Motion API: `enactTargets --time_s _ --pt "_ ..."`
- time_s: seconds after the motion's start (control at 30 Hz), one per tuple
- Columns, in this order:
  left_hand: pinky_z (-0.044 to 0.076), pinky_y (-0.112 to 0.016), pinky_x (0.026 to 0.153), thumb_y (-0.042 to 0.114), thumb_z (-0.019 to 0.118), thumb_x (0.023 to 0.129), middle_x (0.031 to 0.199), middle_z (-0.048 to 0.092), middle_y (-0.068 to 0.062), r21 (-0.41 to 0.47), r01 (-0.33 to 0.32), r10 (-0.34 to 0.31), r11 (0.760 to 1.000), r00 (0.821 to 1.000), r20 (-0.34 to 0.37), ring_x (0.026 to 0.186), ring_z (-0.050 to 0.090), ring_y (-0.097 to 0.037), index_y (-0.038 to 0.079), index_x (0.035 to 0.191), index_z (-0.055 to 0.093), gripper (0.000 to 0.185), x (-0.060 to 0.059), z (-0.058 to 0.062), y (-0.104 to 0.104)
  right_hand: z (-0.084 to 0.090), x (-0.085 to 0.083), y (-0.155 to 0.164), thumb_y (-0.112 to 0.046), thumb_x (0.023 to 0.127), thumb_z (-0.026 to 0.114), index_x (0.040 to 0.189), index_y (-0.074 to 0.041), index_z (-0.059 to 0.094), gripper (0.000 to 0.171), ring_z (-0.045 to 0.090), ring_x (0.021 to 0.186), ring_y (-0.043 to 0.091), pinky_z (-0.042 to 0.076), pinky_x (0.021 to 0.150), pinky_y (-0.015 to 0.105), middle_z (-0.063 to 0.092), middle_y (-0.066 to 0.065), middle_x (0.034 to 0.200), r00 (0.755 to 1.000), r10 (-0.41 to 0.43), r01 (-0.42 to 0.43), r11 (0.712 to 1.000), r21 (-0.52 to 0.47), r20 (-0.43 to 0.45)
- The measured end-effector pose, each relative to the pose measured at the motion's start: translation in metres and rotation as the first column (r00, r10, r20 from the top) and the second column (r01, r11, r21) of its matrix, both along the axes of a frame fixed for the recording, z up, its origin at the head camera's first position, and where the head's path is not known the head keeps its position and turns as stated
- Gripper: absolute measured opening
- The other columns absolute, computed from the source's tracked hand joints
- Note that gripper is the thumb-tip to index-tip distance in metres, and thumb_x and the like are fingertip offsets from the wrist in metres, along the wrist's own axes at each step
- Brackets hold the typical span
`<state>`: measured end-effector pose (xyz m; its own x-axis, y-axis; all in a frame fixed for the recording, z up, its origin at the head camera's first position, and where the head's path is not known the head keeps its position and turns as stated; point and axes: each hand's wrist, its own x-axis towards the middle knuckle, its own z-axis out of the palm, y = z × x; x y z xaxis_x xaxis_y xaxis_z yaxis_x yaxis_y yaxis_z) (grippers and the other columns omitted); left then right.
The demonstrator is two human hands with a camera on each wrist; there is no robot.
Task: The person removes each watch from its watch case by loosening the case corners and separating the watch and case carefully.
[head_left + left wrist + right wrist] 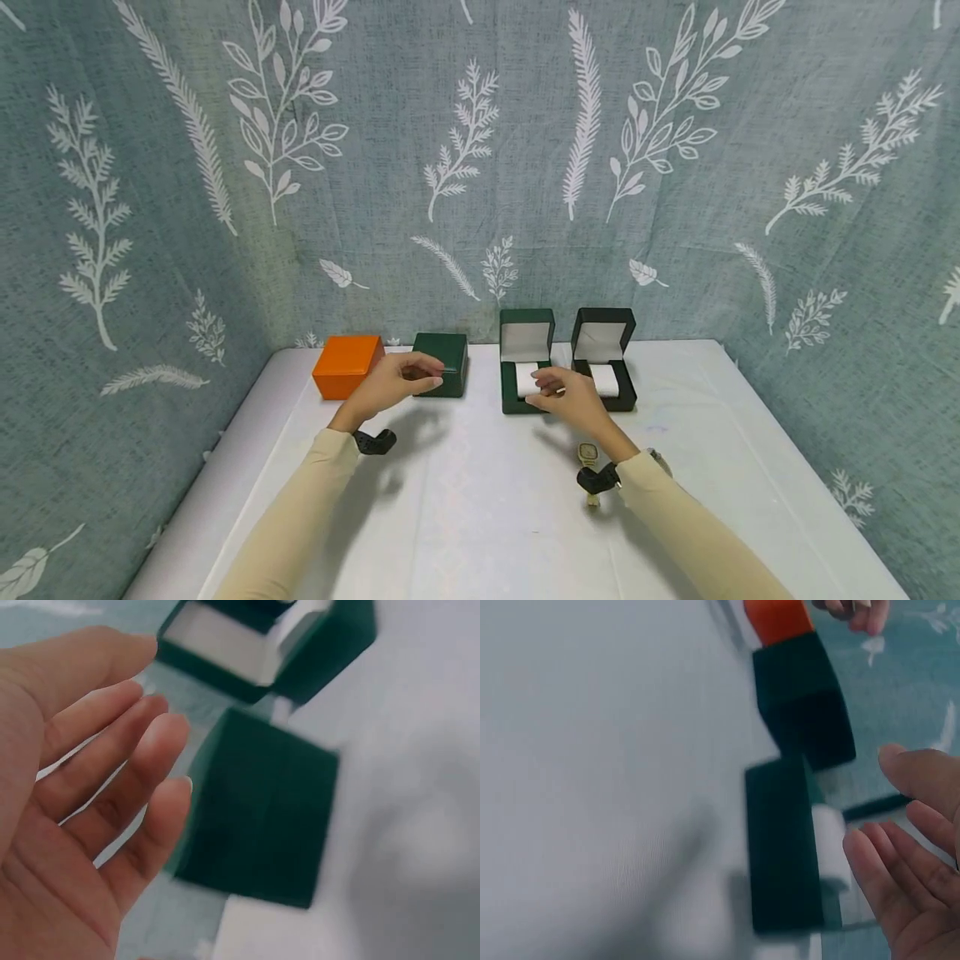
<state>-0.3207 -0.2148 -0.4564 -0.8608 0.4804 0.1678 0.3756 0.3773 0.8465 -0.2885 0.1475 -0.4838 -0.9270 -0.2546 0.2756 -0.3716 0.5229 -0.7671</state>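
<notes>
My left hand [402, 380] hovers by the closed green box [440, 346], fingers loosely bent and holding nothing. In the left wrist view that green box [262, 810] lies just beyond the fingertips, with a gap to the thumb. My right hand [572, 398] is above the front of the open green box [514, 406], which has a white cushion [526, 379] inside. The right wrist view shows the fingers [889, 877] spread from the thumb near the cushion [829, 844], nothing between them. Whether they touch it I cannot tell.
An orange box [347, 367] stands at the back left. Right of the open green box is an open black box [619, 398] with a white cushion. A gold watch [588, 454] lies on the white table [487, 517], partly under the right forearm. Another watch [659, 461] shows beside the right sleeve.
</notes>
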Motion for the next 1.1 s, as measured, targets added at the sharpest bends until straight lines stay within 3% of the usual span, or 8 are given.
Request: enactTargets --time_s 0.13,0.37,0.5,0.67,0.8,1.1 --pt "0.053 -0.048 0.089 0.028 0.078 0.095 0.128 0.066 -0.017 0.017 -0.036 0.036 0.999 0.999 -0.017 0.104 0.062 -0.030 0.003 0.131 0.068 0.045 -0.005 0.010 -0.018 0.003 0.003 -0.017 -0.026 0.087 0.086 0.126 -0.007 0.072 0.046 0.070 0.090 0.014 0.056 0.079 0.038 0.076 0.004 0.102 0.999 0.033 -0.033 0.999 -0.010 -0.002" --pt "0.046 -0.052 0.104 0.016 0.081 0.091 0.145 0.052 -0.023 0.050 -0.051 0.046 0.997 0.994 0.098 0.131 0.049 -0.045 -0.002 0.144 0.054 0.062 -0.021 0.020 -0.035 0.004 0.004 -0.052 -0.024 0.087 0.086 0.124 -0.013 0.072 0.041 0.069 0.090 0.011 0.056 0.081 0.033 0.073 0.007 0.110 0.995 0.097 -0.094 0.994 -0.060 0.038" --pt "0.044 -0.054 0.108 0.010 0.081 0.090 0.149 0.048 -0.023 0.040 -0.052 0.046 0.998 0.987 0.153 0.135 0.046 -0.045 -0.001 0.151 0.046 0.071 -0.031 0.019 -0.039 0.003 0.004 -0.072 -0.025 0.087 0.085 0.125 -0.016 0.071 0.041 0.070 0.090 0.010 0.056 0.079 0.033 0.073 0.008 0.112 0.991 0.123 -0.119 0.990 -0.076 0.053" --pt "0.043 -0.052 0.110 0.009 0.084 0.087 0.154 0.042 -0.024 -0.010 -0.022 0.024 1.000 0.979 0.201 0.136 0.047 -0.042 0.002 0.158 0.035 0.086 -0.043 0.014 -0.042 0.001 0.000 -0.095 -0.026 0.088 0.085 0.131 -0.010 0.068 0.049 0.070 0.094 0.012 0.056 0.079 0.034 0.073 0.011 0.117 0.985 0.144 -0.136 0.987 -0.086 0.091" --pt "0.047 -0.051 0.106 0.010 0.086 0.085 0.156 0.038 -0.026 -0.064 -0.004 0.019 0.998 0.973 0.232 0.136 0.047 -0.043 0.007 0.162 0.027 0.097 -0.052 0.011 -0.043 -0.004 -0.004 -0.112 -0.026 0.090 0.083 0.138 -0.006 0.064 0.055 0.070 0.097 0.015 0.057 0.078 0.033 0.071 0.011 0.120 0.985 0.129 -0.121 0.990 -0.077 0.113" --pt "0.050 -0.049 0.103 0.011 0.084 0.087 0.148 0.045 -0.026 -0.135 -0.003 0.041 0.991 0.960 0.275 0.131 0.052 -0.042 0.009 0.165 0.018 0.102 -0.062 0.008 -0.043 -0.015 -0.013 -0.141 -0.019 0.090 0.082 0.144 0.002 0.055 0.064 0.069 0.098 0.020 0.058 0.080 0.034 0.068 0.016 0.124 0.986 -0.002 0.016 0.996 -0.082 0.169"
